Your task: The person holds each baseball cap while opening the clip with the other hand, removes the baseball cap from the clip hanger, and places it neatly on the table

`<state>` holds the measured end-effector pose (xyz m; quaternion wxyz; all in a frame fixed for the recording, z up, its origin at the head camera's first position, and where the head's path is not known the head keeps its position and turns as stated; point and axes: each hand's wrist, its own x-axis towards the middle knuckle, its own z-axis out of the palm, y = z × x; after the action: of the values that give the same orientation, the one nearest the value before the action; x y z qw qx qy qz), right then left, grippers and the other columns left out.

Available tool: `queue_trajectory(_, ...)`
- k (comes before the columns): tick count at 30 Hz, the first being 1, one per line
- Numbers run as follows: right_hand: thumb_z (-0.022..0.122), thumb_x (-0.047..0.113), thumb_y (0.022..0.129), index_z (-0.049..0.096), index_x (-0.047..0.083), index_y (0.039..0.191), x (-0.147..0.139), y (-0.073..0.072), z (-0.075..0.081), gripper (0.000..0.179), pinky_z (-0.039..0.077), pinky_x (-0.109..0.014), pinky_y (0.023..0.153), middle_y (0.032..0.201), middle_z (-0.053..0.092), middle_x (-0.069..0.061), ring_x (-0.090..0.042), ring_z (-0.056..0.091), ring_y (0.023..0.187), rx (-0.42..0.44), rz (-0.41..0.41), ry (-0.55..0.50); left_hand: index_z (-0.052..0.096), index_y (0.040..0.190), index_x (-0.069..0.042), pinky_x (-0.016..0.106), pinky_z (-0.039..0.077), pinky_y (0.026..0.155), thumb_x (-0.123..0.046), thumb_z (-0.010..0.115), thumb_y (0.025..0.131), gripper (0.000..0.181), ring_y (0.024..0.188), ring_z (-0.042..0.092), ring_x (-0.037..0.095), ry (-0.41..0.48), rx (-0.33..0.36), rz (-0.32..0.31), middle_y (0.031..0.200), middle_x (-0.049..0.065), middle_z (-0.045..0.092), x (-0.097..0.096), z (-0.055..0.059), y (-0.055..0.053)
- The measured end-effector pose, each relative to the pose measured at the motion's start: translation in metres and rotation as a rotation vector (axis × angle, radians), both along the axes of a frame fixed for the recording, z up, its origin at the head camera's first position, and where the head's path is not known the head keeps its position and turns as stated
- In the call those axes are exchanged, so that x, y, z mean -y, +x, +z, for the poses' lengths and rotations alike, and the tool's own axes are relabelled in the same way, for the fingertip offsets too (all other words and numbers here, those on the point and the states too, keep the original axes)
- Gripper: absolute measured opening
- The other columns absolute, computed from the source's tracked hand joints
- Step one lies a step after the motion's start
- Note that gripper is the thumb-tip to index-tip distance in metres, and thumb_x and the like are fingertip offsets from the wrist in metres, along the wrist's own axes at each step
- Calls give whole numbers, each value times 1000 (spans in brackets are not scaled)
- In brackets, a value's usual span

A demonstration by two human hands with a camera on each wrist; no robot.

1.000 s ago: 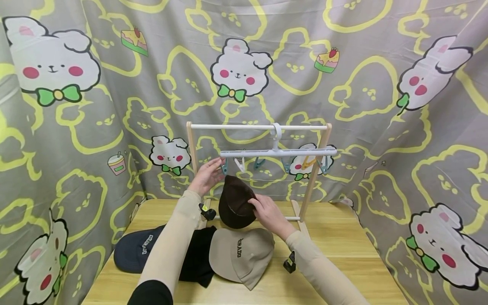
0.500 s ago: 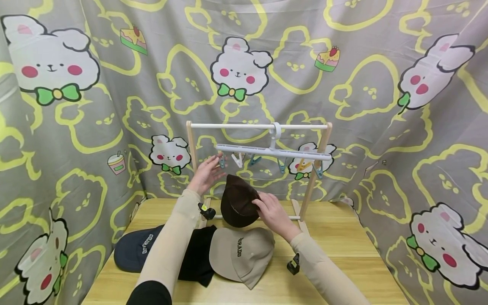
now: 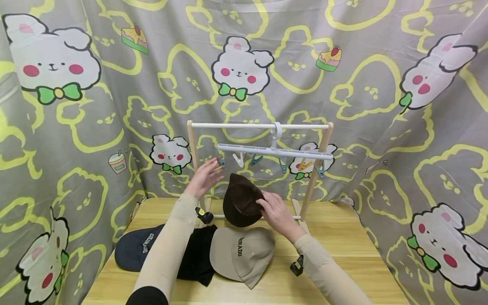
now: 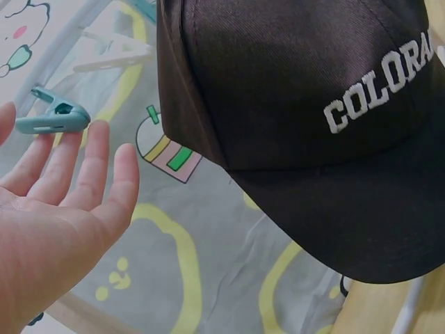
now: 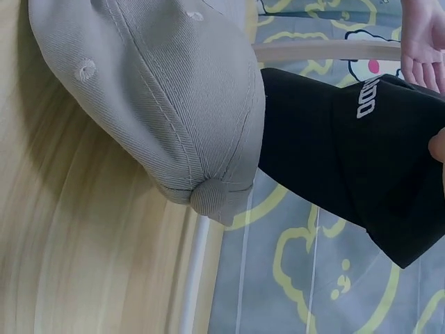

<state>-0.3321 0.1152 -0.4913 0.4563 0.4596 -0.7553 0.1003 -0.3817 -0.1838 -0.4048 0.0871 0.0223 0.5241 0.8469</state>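
A dark brown baseball cap with white lettering on its front hangs above the table, brim downward. My right hand pinches its edge from the right, thumb over the fabric. My left hand is raised left of the cap with fingers extended. In the left wrist view, a teal clip lies against those fingertips, the thumb apart from it at the frame's edge. That clip hangs from the left end of a pale hanger, whose other clips include a white clip and a yellow clip.
The hanger hooks over the white rod of a wooden stand. Nearer on the table lie a navy cap, a black cap and a beige cap. A patterned curtain surrounds the table.
The hanger's right end has dipped and its left end risen slightly. My left hand has shifted a little left, its fingers more spread. My right hand has moved slightly right with the brown cap.
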Motion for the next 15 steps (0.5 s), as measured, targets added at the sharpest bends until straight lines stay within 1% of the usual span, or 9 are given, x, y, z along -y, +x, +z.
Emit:
queue_trajectory(2,65,10,88,61,3,113,-1,1,0,26,47,-45,99,121,61,-17,-32,58,115,-3,-1,-5,32,152,-16,46,33,116,-24,50,102,54,141,38,30,6,-7,-8,131,3,54,1,-1,1)
queue_trajectory(3,63,12,90,61,3,113,-1,1,0,25,47,-45,98,121,61,-17,-32,58,115,-6,1,-9,30,153,-15,47,30,118,-24,50,102,55,142,36,31,12,-9,-8,135,5,52,1,-2,2)
queue_trajectory(7,57,16,97,62,3,112,-2,3,1,21,48,-46,95,120,62,-17,-31,58,114,-15,7,-26,24,155,-13,49,25,120,-23,49,103,58,146,29,34,32,-38,-22,153,12,36,3,-5,5)
queue_trajectory(9,53,17,99,62,3,112,-3,4,2,21,49,-46,94,119,62,-18,-31,58,114,-14,13,-36,23,155,-12,50,24,120,-23,48,103,58,147,27,35,34,-58,-31,158,14,29,4,-6,7)
queue_trajectory(12,50,19,101,62,2,112,-4,5,3,23,49,-46,93,119,61,-18,-31,58,114,-21,17,-47,24,155,-12,51,23,120,-23,46,104,57,148,24,35,21,-84,-46,160,15,26,4,-8,9)
queue_trajectory(14,50,19,101,62,2,111,-5,5,4,23,49,-46,93,119,62,-18,-32,58,113,-27,26,-59,25,154,-13,51,22,121,-23,46,104,56,149,22,36,20,-91,-53,160,16,26,5,-10,11)
queue_trajectory(15,50,19,101,62,2,111,-6,6,4,23,49,-46,93,120,62,-19,-32,59,112,-31,31,-65,26,154,-13,51,22,120,-23,46,104,55,148,23,35,12,-92,-52,160,15,27,5,-10,12)
